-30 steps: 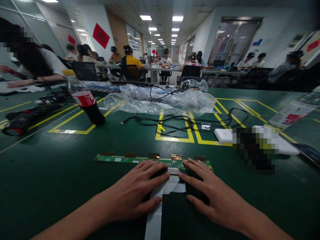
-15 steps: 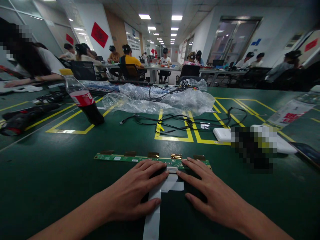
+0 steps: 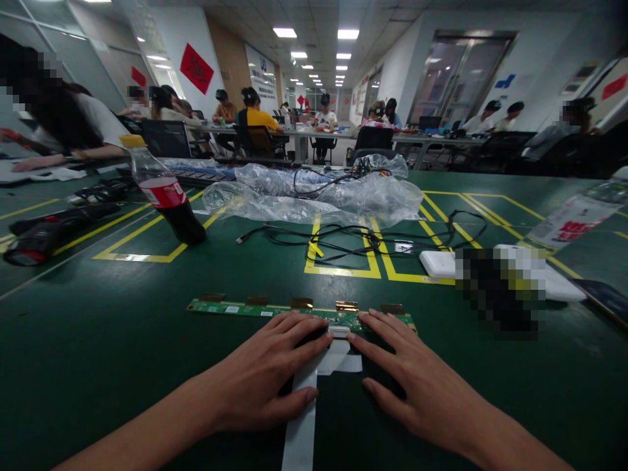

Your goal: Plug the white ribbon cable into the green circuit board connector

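A long narrow green circuit board (image 3: pixel 235 309) with gold tabs along its far edge lies across the green table (image 3: pixel 108 353). A white flat ribbon cable (image 3: pixel 301 428) runs from its middle toward me over a black panel (image 3: pixel 358 418). My left hand (image 3: pixel 267 369) lies flat with fingers stretched out, pressing on the left of the ribbon, fingertips at the board's connector. My right hand (image 3: pixel 407 376) lies flat on the right side, fingers spread, index tip near the same connector. Neither hand grips anything.
A cola bottle (image 3: pixel 164 196) leans at the left. Crumpled clear plastic (image 3: pixel 318 193) and black cables (image 3: pixel 363 237) lie beyond the board. A white flat device (image 3: pixel 439 263) sits at the right, a dark tool (image 3: pixel 44 235) at the far left. Other people sit at tables behind.
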`<state>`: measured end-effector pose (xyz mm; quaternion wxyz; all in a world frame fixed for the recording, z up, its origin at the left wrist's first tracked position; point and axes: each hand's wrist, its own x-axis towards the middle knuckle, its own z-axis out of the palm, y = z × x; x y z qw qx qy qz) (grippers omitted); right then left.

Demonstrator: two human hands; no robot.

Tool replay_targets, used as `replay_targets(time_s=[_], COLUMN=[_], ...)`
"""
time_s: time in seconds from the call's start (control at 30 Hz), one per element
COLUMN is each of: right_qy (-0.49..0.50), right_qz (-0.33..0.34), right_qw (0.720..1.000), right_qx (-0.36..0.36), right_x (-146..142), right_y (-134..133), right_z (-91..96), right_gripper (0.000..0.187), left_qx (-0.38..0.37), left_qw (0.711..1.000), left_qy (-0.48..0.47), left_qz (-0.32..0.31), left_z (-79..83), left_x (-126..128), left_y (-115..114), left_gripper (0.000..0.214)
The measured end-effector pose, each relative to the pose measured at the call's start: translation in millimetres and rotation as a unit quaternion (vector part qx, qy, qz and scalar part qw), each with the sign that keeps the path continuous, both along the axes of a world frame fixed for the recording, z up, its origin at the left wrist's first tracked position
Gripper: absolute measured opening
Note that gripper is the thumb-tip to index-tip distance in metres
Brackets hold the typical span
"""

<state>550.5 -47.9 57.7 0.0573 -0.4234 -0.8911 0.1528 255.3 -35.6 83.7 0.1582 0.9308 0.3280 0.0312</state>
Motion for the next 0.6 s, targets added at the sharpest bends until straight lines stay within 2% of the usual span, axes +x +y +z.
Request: replay_targets(time_s=[0.6], right_qy=[-0.009], right_qz=[-0.008], right_qw=[1.000], right_qx=[-0.010], right_x=[0.5], right_y=[1.3], right_z=[1.8], right_gripper=[0.064], left_qx=[0.014], left_qw=[1.000], left_qy=[-0.012], left_qz=[0.014], left_z=[-9.2], left_x=[-1.4], left_y=[-1.2], left_gripper=[0.061])
